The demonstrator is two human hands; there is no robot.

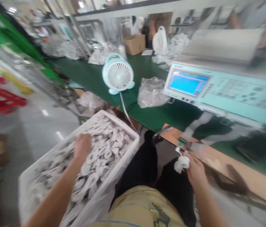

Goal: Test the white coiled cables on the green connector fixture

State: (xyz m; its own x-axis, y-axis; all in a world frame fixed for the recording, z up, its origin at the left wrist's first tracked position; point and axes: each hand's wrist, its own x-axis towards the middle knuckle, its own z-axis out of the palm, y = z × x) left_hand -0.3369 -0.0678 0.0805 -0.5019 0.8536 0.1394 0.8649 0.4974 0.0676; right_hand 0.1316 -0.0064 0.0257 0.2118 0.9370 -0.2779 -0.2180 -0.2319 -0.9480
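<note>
Right hand (195, 170) gripped white cable coil (182, 164) beside wooden board (265, 186), near light-blue instrument (241, 94) on desk (147, 119). Left hand (83, 146) was at coiled cables (106, 142) in white bin (121, 124); blurred, could not tell whether clamped.

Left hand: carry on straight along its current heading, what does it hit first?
Most likely the white coiled cables just ahead of the left hand, then the far rim of the white bin. Blur hides whether the fingers already touch the cables.
</note>
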